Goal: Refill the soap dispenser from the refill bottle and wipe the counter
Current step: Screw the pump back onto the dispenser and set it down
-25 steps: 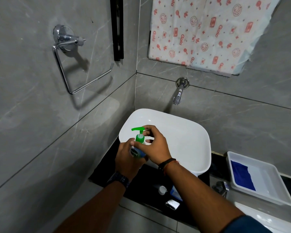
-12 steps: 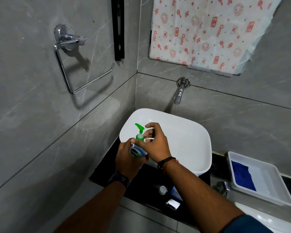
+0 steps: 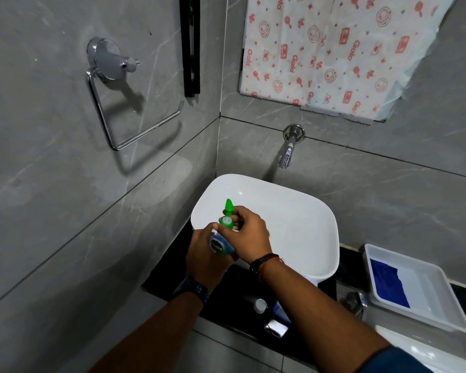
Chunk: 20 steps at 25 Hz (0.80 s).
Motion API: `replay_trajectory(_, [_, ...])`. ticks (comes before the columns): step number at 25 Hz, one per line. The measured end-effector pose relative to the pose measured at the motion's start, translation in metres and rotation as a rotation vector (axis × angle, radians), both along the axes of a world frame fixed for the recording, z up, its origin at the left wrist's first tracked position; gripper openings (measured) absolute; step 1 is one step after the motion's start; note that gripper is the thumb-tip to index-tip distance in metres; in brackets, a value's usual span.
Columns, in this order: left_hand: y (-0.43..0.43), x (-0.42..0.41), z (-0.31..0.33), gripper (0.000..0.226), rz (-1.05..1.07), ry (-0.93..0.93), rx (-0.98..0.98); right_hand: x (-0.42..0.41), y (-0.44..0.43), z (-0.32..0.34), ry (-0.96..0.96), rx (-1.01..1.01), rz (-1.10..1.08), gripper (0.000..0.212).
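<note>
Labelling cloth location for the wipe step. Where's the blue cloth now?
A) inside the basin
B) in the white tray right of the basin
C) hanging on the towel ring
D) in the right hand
B: the blue cloth lies inside the white tray, right of the basin.

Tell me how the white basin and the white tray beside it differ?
The basin is large, rounded and glossy; the tray is smaller, flat-walled and rectangular. The basin looks empty, while the tray holds a blue cloth. Both hands work above the basin's rim; nothing touches the tray. Both are white and sit on the dark counter.
</note>
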State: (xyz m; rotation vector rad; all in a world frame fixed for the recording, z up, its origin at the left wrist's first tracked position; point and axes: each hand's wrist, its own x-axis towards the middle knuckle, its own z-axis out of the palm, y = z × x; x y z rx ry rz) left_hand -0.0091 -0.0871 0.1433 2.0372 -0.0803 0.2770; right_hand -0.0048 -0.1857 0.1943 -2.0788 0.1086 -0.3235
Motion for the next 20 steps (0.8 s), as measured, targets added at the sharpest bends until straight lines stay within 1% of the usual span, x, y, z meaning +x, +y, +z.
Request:
replay_trajectory(3, [-0.003,0.0,0.0,0.051,0.053,-0.006,0.006,0.002,0.006,0.001,-0.027,-0.032,-0.064,0.03])
replay_trajectory(5, [-0.002,0.0,-0.001,0.053,0.086,-0.009,-0.009,0.002,0.009,0.002,-0.007,-0.025,-0.065,0.035])
replay_trajectory(6, [-0.001,0.0,0.0,0.054,0.092,-0.016,-0.013,0.002,0.01,0.003,0.019,0.003,-0.061,0.041])
replay_trajectory(8, [0.001,0.001,0.002,0.059,0.084,-0.035,0.018,0.001,0.009,0.009,0.037,0.126,-0.08,0.054])
replay_trajectory(9, [0.001,0.002,0.003,0.061,0.077,-0.04,0.054,0.001,0.009,0.012,0.014,0.178,-0.1,0.054])
replay_trajectory(10, [0.002,0.002,0.003,0.061,0.072,-0.04,0.093,0.002,0.01,0.016,-0.022,0.195,-0.12,0.048])
replay_trajectory(12, [0.003,0.003,0.003,0.062,0.067,-0.024,0.136,0.006,0.011,0.022,-0.074,0.124,-0.136,0.029])
replay_trajectory(14, [0.004,0.003,0.003,0.063,0.076,0.004,0.124,0.01,0.013,0.027,-0.067,0.021,-0.123,0.019])
replay_trajectory(18, [0.006,0.006,0.003,0.06,0.069,-0.017,0.135,0.013,0.016,0.033,-0.045,-0.112,-0.01,0.018])
replay_trajectory(20, [0.011,0.009,0.002,0.062,0.06,0.0,0.156,0.015,0.014,0.038,-0.034,-0.183,0.157,0.021])
